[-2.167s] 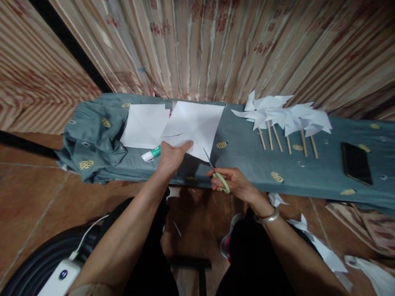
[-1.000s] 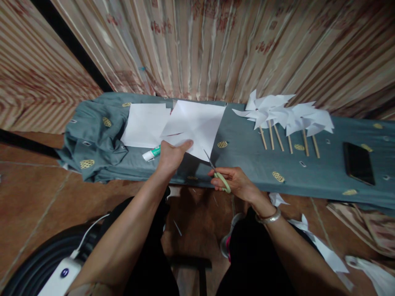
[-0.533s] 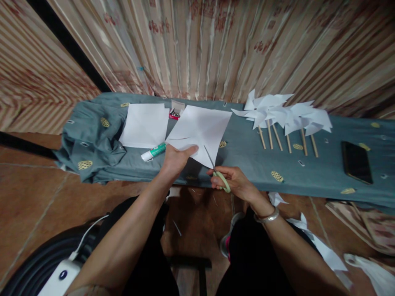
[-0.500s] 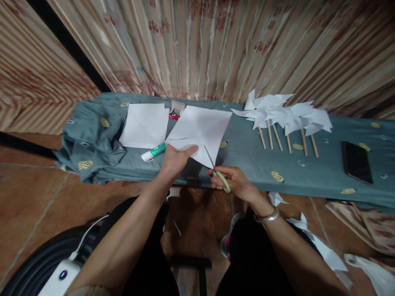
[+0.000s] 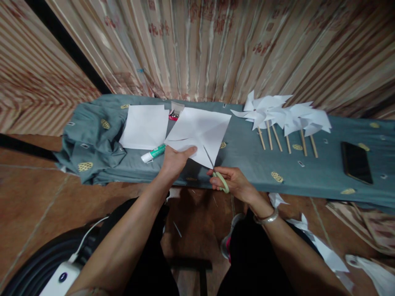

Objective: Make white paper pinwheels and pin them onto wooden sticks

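Note:
My left hand (image 5: 174, 162) grips the near edge of a white square paper sheet (image 5: 202, 129), held just above a table draped in grey-green cloth (image 5: 247, 158). A cut slit shows at the sheet's left side. My right hand (image 5: 233, 181) holds green-handled scissors (image 5: 217, 172), with the blades pointing up into the sheet's near corner. A green and white glue stick (image 5: 153, 153) lies on the cloth just left of my left hand.
More white sheets (image 5: 145, 125) lie at the left, with a small box (image 5: 175, 111) behind them. Several white paper pinwheels on wooden sticks (image 5: 282, 117) lie to the right, a black phone (image 5: 355, 162) beyond them. Paper scraps (image 5: 321, 246) litter the floor. A curtain hangs behind.
The sheet has shifted right and turned, uncovering the small box. The scissor blades have moved up into its near corner.

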### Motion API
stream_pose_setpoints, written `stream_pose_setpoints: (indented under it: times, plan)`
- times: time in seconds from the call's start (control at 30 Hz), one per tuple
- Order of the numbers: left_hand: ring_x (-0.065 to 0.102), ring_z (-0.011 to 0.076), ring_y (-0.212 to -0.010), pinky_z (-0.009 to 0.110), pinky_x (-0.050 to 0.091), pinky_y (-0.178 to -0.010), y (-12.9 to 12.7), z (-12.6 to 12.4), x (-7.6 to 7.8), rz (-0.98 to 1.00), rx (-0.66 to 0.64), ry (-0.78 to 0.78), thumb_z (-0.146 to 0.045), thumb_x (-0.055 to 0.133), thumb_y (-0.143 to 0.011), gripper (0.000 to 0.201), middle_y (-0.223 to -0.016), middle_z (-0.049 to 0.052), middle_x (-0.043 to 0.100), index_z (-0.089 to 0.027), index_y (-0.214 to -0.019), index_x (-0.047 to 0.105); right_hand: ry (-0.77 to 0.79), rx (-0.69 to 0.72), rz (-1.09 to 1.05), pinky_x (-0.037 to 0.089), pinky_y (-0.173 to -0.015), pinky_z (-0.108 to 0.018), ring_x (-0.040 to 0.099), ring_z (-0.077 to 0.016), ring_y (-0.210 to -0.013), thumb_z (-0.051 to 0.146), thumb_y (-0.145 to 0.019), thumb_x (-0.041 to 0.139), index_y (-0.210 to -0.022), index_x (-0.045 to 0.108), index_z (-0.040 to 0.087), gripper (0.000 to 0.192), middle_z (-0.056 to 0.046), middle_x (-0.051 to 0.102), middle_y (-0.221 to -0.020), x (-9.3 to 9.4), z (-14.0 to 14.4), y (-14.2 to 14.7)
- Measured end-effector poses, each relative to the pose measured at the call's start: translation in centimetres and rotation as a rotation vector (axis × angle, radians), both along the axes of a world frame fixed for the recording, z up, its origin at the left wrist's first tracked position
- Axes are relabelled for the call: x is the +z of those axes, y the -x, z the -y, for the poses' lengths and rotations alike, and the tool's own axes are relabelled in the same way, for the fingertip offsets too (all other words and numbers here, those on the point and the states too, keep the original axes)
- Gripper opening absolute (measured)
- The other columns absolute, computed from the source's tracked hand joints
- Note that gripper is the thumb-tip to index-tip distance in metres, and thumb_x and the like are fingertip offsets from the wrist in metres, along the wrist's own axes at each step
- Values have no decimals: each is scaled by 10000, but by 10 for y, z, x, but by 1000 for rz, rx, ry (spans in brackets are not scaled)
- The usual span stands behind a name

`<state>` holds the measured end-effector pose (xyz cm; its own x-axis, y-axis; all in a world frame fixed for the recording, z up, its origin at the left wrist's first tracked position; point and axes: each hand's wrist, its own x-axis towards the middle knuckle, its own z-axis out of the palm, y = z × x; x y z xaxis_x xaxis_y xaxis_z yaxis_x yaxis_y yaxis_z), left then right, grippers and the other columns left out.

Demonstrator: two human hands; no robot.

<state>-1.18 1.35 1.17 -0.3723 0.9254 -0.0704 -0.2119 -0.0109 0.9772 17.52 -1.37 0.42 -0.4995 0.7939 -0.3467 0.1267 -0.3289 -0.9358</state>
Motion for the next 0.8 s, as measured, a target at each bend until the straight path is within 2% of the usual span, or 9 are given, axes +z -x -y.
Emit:
stream_pose_setpoints:
  times: [0.3,0.53,0.8]
  plan:
    - [684,230,-836,358,536,-854,0,1,1,-15,-18,-13,-207,793,-529,549,-907,89,742,-111,-1053,663,18,-15,7,403,-498,-209,514,-72,-525,476,-615,830,-889,699,138,454,35,593,-584,3,0,1]
    - [688,259,-900,397,536,-910,-5,4,-2,-11,-75,-21,-211,787,-543,442,-1011,126,736,-122,-963,683,-11,2,9,396,-512,-205,542,-82,-575,518,-651,796,-812,702,145,417,8,627,-631,-1,0,-1]
    - [682,270,-927,401,531,-923,-5,5,-3,-26,-76,-16,-232,783,-542,427,-981,118,735,-127,-941,673,-44,6,11,409,-516,-214,523,-77,-540,563,-668,763,-772,684,152,431,11,624,-616,3,0,0]
